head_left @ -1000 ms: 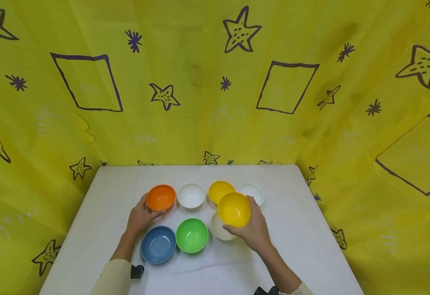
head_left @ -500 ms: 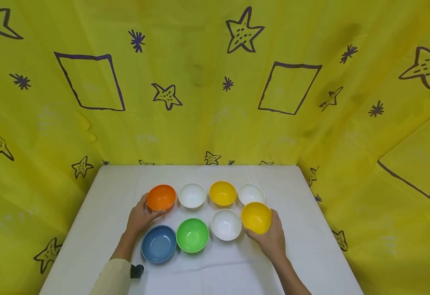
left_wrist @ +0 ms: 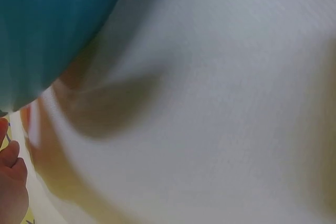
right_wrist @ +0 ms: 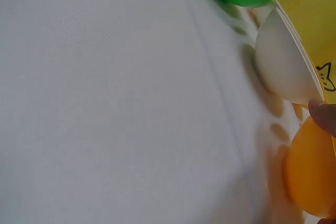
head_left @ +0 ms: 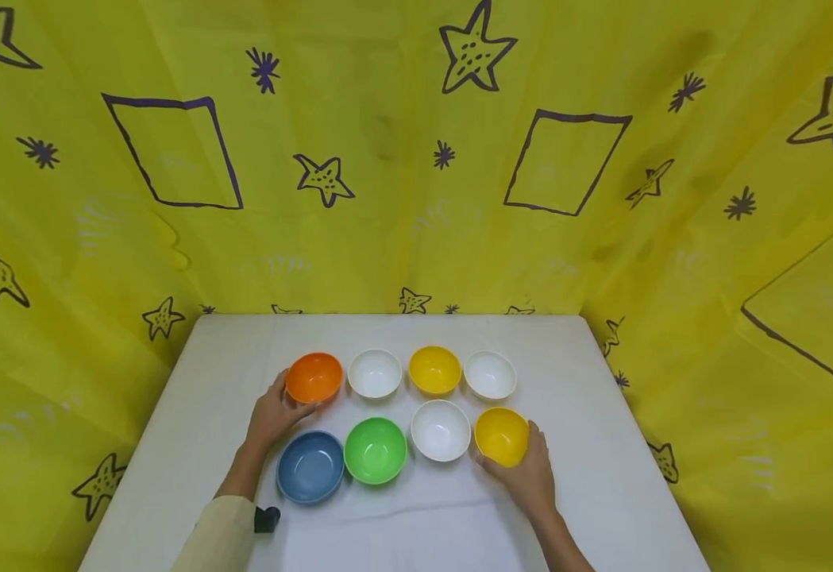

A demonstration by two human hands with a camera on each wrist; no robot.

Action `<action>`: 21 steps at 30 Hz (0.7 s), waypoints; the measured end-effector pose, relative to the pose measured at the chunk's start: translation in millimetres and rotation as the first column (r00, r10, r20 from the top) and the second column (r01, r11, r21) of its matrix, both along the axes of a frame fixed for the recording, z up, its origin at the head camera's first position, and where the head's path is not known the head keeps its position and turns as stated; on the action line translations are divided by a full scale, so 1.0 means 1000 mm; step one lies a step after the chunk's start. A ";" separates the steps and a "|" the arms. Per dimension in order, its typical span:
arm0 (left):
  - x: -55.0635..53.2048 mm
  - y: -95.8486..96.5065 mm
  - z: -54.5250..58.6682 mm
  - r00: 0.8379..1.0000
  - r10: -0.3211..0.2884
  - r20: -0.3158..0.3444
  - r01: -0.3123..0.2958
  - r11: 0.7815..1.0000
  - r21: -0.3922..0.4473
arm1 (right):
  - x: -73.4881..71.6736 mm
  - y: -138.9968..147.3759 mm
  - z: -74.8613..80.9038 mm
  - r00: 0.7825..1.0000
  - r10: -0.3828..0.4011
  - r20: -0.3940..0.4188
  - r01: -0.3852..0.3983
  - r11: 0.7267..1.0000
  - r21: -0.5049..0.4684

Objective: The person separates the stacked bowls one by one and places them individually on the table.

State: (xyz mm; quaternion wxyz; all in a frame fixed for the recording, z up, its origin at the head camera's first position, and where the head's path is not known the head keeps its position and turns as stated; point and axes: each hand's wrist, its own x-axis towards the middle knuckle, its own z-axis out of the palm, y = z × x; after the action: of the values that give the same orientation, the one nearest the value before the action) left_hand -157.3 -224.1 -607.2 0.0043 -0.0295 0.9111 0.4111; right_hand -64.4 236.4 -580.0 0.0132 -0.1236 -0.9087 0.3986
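Note:
My right hand [head_left: 530,475] grips a yellow bowl [head_left: 501,436] at the right end of the front row, thumb at its near side and fingers around its right side. In the right wrist view this yellow bowl [right_wrist: 313,169] looks upright and at the table's surface, with the thumb [right_wrist: 323,115] at its rim. My left hand [head_left: 273,415] holds an orange bowl [head_left: 314,377] at the left end of the back row, with fingers along its left side and thumb in front. In the left wrist view the blue bowl [left_wrist: 47,30] hides much of it.
Beside the orange bowl stand a white bowl [head_left: 375,373], another yellow bowl [head_left: 434,370] and a second white bowl [head_left: 491,375]. The front row has a blue bowl [head_left: 310,467], a green bowl [head_left: 376,450] and a white bowl [head_left: 441,430]. A yellow curtain [head_left: 373,238] surrounds the white table [head_left: 416,540].
My right hand has carried the yellow bowl rightward and down, from above the front white bowl to that bowl's right side. The left hand has stayed at the orange bowl.

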 end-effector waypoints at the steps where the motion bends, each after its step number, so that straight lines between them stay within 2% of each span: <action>1: 0.000 0.000 0.000 1.000 0.001 -0.005 -0.001 1.000 0.005 | 0.000 0.000 0.000 1.000 0.004 0.003 -0.004 1.000 0.002; 5: 0.000 0.000 0.000 1.000 0.003 -0.018 -0.003 1.000 0.026 | 0.001 0.001 0.001 1.000 0.018 0.022 -0.018 1.000 0.016; 9: 0.002 -0.001 0.000 1.000 0.004 0.018 -0.005 1.000 0.031 | 0.002 0.001 0.003 0.998 0.025 0.059 -0.027 0.999 0.031; 18: 0.004 -0.011 0.005 0.995 -0.011 0.095 0.013 1.000 -0.025 | 0.003 0.002 0.001 0.995 0.027 0.091 -0.027 1.000 0.001; 21: 0.006 -0.015 0.005 0.992 -0.034 0.122 0.041 0.997 -0.058 | 0.003 0.007 0.001 0.997 0.018 0.073 -0.016 1.000 -0.027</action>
State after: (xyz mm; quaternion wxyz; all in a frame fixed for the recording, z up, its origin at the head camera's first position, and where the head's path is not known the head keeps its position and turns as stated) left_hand -151.7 -238.7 -601.9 0.0663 -0.0373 0.9215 0.3808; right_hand -61.1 243.8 -578.5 -0.0252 -0.1305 -0.9043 0.4057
